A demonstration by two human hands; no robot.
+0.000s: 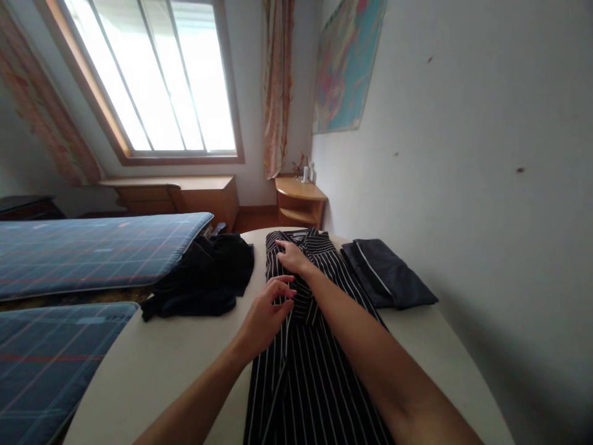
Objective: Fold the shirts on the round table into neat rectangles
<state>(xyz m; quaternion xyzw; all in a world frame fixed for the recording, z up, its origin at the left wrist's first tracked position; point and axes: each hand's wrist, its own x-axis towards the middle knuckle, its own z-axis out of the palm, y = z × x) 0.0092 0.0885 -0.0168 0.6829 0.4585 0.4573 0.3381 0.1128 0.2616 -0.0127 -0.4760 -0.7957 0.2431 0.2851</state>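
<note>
A black garment with white stripes [319, 364] lies lengthwise on the round pale table [185, 377], its collar at the far end. My right hand [293, 257] reaches across to the garment's upper left part, index finger stretched out onto the cloth and the other fingers curled. Nearer to me, my left hand [269, 312] hovers over the garment's left edge, its fingers bent and apart with nothing between them. A narrow striped strip runs down the garment beneath that hand.
A folded dark garment [393, 275] lies right of the striped one, near the white wall. Rumpled black clothes [208, 272] are at the table's left edge, beside blue plaid mattresses [102, 253]. A wooden corner shelf [300, 189] stands beyond the table.
</note>
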